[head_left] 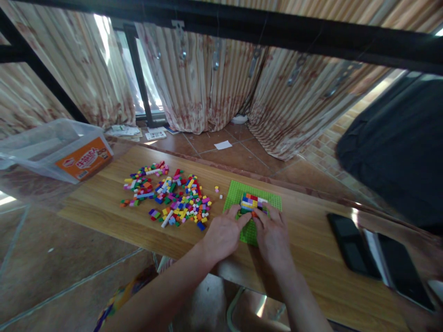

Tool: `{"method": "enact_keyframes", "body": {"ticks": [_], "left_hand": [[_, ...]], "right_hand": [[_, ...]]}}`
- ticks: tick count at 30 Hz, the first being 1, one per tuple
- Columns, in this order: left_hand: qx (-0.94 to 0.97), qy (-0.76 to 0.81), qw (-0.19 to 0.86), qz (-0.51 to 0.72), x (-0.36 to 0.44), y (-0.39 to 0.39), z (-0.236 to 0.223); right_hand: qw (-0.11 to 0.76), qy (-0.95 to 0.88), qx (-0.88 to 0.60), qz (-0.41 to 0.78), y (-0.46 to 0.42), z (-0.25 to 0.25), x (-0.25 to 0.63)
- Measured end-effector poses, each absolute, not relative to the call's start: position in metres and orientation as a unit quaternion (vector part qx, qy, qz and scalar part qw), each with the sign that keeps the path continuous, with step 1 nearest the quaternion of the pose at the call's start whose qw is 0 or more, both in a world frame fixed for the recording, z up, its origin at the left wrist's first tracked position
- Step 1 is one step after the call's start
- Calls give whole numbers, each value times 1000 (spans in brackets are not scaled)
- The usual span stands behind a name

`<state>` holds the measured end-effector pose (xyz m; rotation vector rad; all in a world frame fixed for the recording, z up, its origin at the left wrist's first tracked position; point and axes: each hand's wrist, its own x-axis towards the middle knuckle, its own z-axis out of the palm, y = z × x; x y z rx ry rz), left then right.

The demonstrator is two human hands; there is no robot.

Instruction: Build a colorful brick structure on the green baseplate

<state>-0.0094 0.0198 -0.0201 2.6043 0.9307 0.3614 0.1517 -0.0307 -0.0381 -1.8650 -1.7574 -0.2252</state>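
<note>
A small multicoloured block of toy bricks (249, 201) sits on the green studded baseplate (273, 199). My left hand (223, 232) is closed against the block's left and near side, its thumb stretched along the front. From the right, my right hand (273, 233) grips the same block, with fingers bent over its right side. A small orange-red brick (254, 214) shows between the two hands at the block's near edge. My fingers hide the block's lower part, and I cannot make out whether a loose brick is pinched there.
Many loose coloured bricks (183, 201) are spread left of the baseplate on the wooden table (308, 230). Two tiny bricks (217, 189) lie apart from them. A clear plastic bin (51, 152) with an orange label stands far left. Two dark phone-like devices (353, 244) (403, 267) lie at right.
</note>
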Motion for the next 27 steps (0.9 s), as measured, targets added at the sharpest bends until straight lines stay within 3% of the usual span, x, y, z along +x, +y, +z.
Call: {"method": "enact_keyframes", "body": {"ticks": [5,11,27], "left_hand": [[923,323,169,120,-9,19,-18],[923,329,169,109,-8,18,-16],[913,330,195,139,-11,20,-24]], "right_hand": [[351,-621,-700,-26,-31,-36,153],[377,-621,-687,4,-29,-37,158],[321,-686,-652,-32,-26,-28,163]]}}
